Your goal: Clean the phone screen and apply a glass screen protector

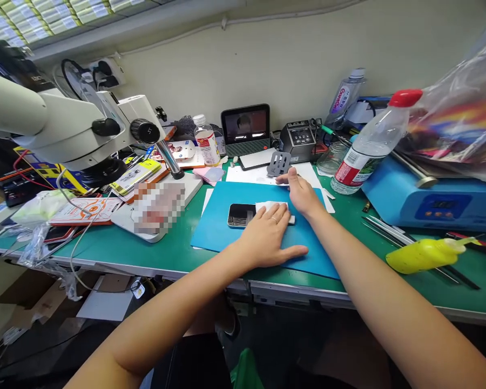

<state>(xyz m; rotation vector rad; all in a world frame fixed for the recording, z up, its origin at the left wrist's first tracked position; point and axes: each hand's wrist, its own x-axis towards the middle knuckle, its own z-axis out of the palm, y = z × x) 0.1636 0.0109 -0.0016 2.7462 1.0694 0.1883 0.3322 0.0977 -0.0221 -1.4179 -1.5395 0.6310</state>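
My left hand [267, 229] lies flat, fingers stretched and thumb apart, pressing on a folded white cloth or tissue [265, 205]. Beneath the cloth is the right part of a dark-screened smartphone [237, 215], which lies sideways on a blue mat [214, 208]. A ring shows on one finger of this hand. My right hand [302, 192] hovers at the mat's far right edge, thumb up and fingers pointing left, with nothing visible in it. Just behind its fingertips stands a grey slotted phone stand [278, 163]; whether they touch, I cannot tell.
A microscope [81, 127] rises at the left, its pale base partly blurred. Along the back are a tablet-like screen [246, 129] and a soldering station [297, 140]. To the right stand a red-capped bottle [358, 167], a blue machine [413, 194] and a yellow squeeze bottle [421, 256].
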